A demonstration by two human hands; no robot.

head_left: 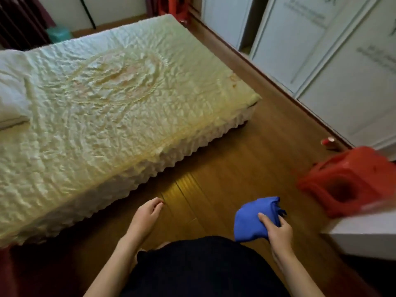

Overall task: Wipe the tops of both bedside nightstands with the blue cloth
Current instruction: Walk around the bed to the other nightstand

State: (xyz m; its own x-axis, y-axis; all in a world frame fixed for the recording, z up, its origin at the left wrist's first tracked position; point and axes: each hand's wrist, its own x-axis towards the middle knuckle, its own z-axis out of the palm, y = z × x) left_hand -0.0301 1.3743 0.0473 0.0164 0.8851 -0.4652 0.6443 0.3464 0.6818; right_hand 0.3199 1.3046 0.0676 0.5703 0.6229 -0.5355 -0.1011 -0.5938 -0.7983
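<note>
Currently right hand [276,229] is gripping the bunched blue cloth [250,221], thumb on top, holding it above the wood floor [235,157], just left of a white furniture top [364,230]. Left hand [145,217] is hanging free, fingers loosely curled, holding nothing, near the bed [96,125] edge.

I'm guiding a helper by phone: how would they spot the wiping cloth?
Find the big bed with the pale yellow cover, then the wooden floor beside it. Over that floor the right hand grips a bunched cloth, deep blue where the plastic stool beside it is red.
</note>
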